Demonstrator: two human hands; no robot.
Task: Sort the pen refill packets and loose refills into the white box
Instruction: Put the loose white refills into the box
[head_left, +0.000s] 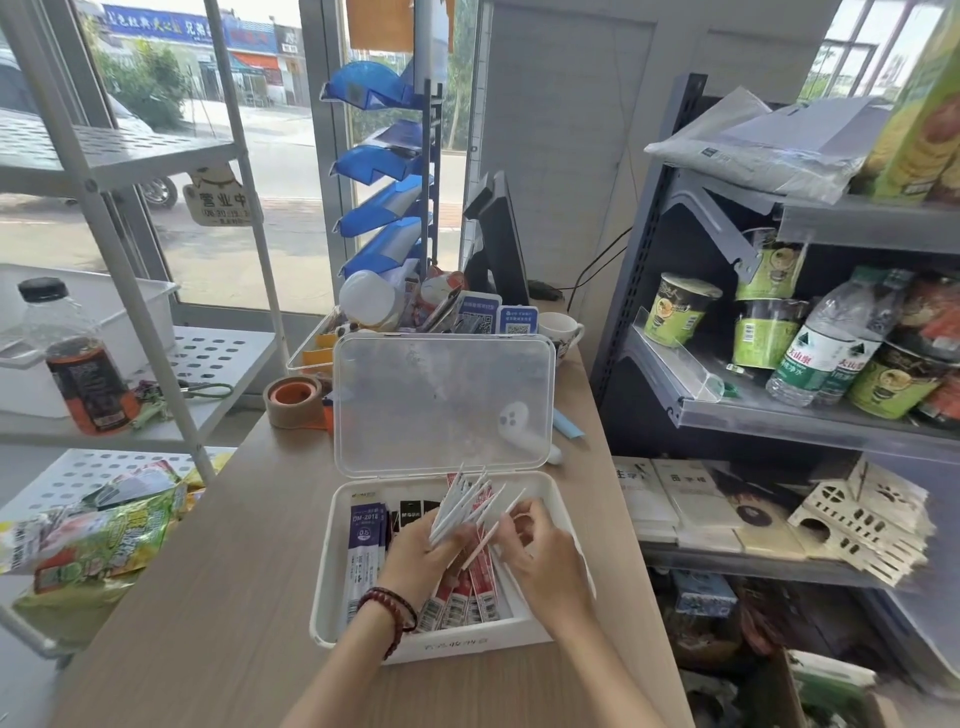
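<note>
The white box (332, 587) stands on the wooden counter with its clear lid (441, 400) raised at the back. Inside lie purple-and-white refill packets (366, 551) at the left, black packets (410, 514) behind, and red-and-white packets (467, 597) in the middle. My left hand (421, 551) grips a fanned bunch of red-and-white refill packets (465, 501) over the box. My right hand (540, 551) is just to the right, its fingers pinching the edge of one packet (493, 530) in that bunch.
Behind the box are a roll of brown tape (291, 397), QR-code stands (498, 317), a mug (558, 332) and a blue display rack (389, 171). A white shelf unit with a bottle (78, 369) stands left; a grey shelf with cup noodles (680, 312) stands right.
</note>
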